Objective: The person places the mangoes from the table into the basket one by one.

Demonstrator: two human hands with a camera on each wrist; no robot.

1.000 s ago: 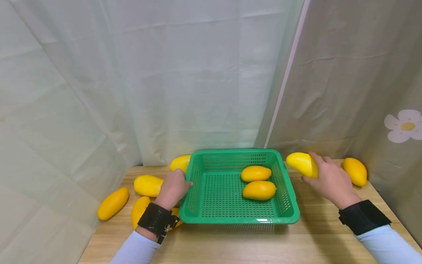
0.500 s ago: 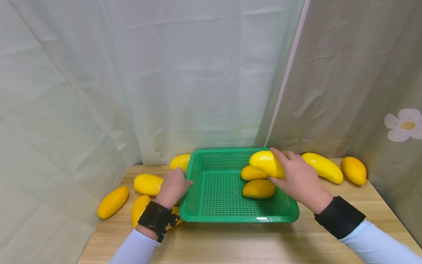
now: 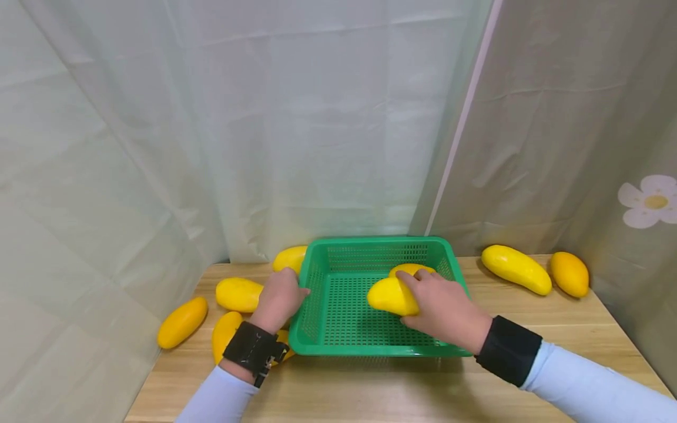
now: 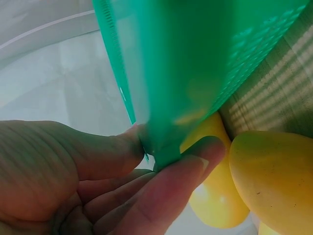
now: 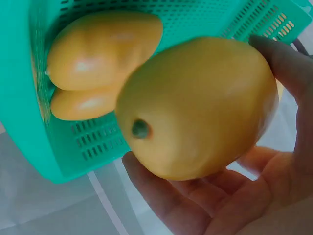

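Note:
My right hand (image 3: 441,305) grips a yellow mango (image 3: 392,296) over the green plastic basket (image 3: 381,351). In the right wrist view, thumb and fingers wrap the sides of that mango (image 5: 200,107), its dark stem end showing. Two more mangoes lie in the basket; in the head view one (image 3: 412,271) shows behind the held fruit while the other is hidden by the hand. My left hand (image 3: 279,299) holds the basket's left rim, and in the left wrist view the thumb and fingers pinch the green rim (image 4: 166,152).
Left of the basket several mangoes lie on the wooden table (image 3: 338,390), among them one at the far left (image 3: 182,322) and one beside my left hand (image 3: 238,295). To the right rest a long yellow mango (image 3: 515,269) and an orange-yellow one (image 3: 569,274). Curtains (image 3: 328,129) stand behind.
My right hand has carried the mango leftward from the table's right side to over the basket, uncovering the long yellow mango there. The left hand has stayed on the rim.

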